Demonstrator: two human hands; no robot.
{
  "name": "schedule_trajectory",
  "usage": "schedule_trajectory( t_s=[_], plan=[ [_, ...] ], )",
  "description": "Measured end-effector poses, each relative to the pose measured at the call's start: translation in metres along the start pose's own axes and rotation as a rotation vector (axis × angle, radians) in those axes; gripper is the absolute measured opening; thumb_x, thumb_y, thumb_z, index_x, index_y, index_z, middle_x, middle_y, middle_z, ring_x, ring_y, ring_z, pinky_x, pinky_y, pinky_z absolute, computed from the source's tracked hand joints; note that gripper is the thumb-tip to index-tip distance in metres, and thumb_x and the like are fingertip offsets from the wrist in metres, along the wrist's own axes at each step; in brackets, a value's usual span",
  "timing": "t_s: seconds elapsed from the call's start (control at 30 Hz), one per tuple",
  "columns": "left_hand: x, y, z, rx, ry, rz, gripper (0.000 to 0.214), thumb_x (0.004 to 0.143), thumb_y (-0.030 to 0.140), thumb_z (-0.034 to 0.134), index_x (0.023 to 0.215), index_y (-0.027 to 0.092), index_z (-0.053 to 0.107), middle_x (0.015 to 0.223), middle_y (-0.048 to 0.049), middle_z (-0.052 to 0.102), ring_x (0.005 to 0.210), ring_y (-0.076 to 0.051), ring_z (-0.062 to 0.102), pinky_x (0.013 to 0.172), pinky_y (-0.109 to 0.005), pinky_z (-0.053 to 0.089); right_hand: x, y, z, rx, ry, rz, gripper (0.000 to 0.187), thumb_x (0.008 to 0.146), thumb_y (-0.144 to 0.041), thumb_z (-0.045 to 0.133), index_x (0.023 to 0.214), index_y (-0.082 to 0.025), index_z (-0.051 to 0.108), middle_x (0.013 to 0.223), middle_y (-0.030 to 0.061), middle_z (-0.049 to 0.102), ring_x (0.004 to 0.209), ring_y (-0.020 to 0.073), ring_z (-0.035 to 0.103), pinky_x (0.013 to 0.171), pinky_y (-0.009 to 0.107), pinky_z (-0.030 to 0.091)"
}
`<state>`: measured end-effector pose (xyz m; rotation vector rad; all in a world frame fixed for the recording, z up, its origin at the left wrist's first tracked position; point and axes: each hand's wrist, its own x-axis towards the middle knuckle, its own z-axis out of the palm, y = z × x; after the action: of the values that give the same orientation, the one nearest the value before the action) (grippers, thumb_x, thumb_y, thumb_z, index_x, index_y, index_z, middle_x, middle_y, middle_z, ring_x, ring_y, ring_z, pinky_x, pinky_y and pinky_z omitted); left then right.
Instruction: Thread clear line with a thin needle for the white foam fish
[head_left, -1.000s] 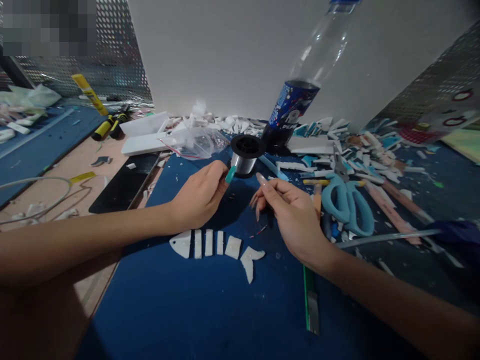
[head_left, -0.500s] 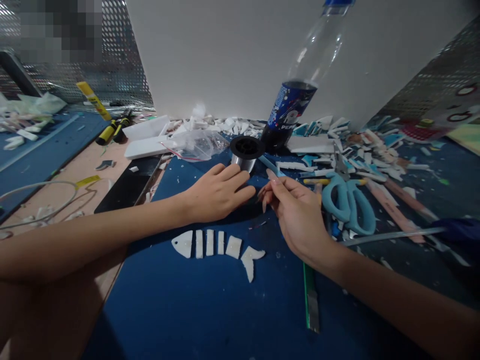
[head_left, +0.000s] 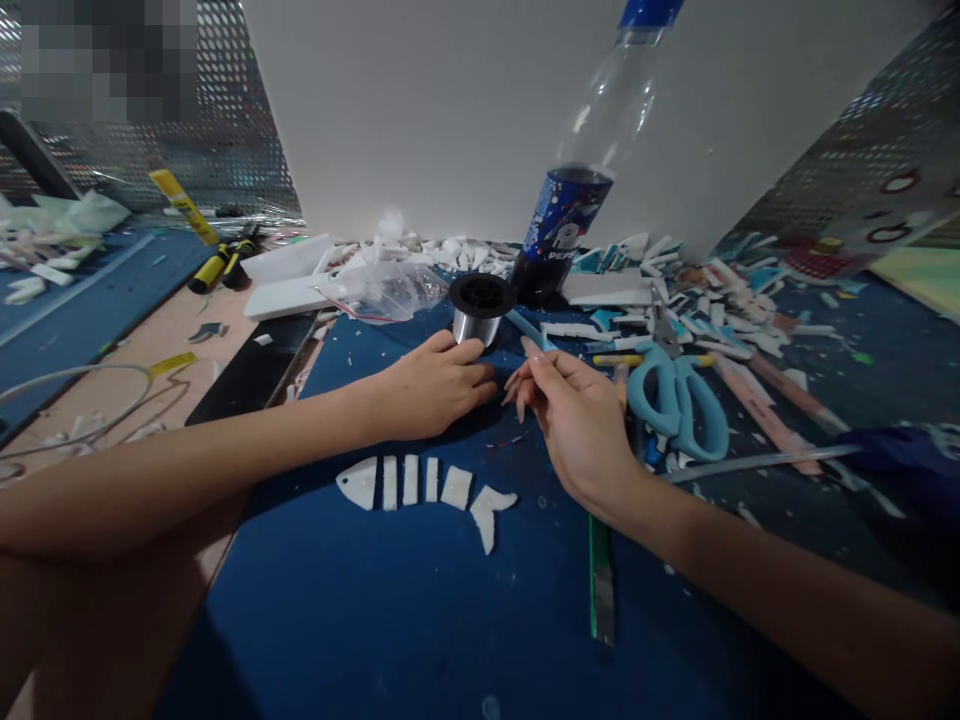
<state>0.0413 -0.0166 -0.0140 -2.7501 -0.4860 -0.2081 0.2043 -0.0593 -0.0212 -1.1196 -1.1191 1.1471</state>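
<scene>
The left hand lies palm down with fingers bent toward the bench, just in front of a black-flanged spool wound with shiny silvery line; whether its grip is clenched on anything cannot be told, since the fingertips are hidden. The right hand, in front of the spool and to its right, has the thumb laid near the curled forefinger; whether this grip pinches a fine strand cannot be told.

Nearer the person than the spool, a white, flat fish cut into six pieces lies in a spaced row, the holed head at the left and the forked tail at the right. A green-handled cutter with a metal blade lies in front of the spool, farther right. Light-blue-handled scissors rest well to the spool's right. A clear plastic bag lies to its left, and a blue-capped, blue-labelled clear bottle of dark drink stands behind it, to the right.
</scene>
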Motion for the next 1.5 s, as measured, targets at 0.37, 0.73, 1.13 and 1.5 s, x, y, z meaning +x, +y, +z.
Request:
schedule_trajectory(
  t_s=[0.37,0.73,1.13,1.5],
  plan=[
    [-0.011,0.003,-0.013,-1.176,0.199,-0.496,0.029,0.093,0.029,0.032,0.068,0.017,0.041,0.063,0.0026,0.040,0.056,-0.009,0.036,0.055,-0.024,0.032,-0.012,-0.012,0.001,-0.160,-0.054,-0.199,0.030,0.090,-0.030,0.050,0.062,-0.020,0.054,0.054,-0.0021,0.051,0.051,0.0101,0.050,0.051,0.024,0.045],
    [-0.015,0.012,-0.006,-1.944,0.169,-0.646,0.025,0.088,0.030,0.042,0.067,0.016,0.046,0.060,0.0027,0.038,0.053,-0.008,0.030,0.048,-0.023,0.025,-0.022,-0.015,0.000,-0.377,-0.206,-0.305,0.026,0.091,-0.024,0.047,0.067,-0.020,0.056,0.061,-0.0011,0.053,0.050,0.0091,0.054,0.049,0.024,0.047],
    [-0.015,0.011,-0.005,-1.917,0.146,-0.576,0.028,0.091,0.024,0.038,0.066,0.015,0.045,0.064,0.0020,0.043,0.058,-0.008,0.040,0.055,-0.022,0.032,-0.019,-0.014,0.000,-0.501,-0.263,-0.343,0.027,0.091,-0.020,0.048,0.064,-0.020,0.053,0.059,-0.0026,0.053,0.058,0.0087,0.055,0.056,0.024,0.046],
    [-0.016,0.011,-0.006,-1.862,0.139,-0.574,0.029,0.091,0.026,0.036,0.065,0.015,0.043,0.062,0.0033,0.041,0.055,-0.008,0.035,0.054,-0.023,0.028,-0.020,-0.013,-0.001,-0.496,-0.283,-0.312,0.026,0.091,-0.022,0.046,0.067,-0.019,0.054,0.060,-0.0016,0.055,0.058,0.0097,0.056,0.056,0.025,0.046]
  ],
)
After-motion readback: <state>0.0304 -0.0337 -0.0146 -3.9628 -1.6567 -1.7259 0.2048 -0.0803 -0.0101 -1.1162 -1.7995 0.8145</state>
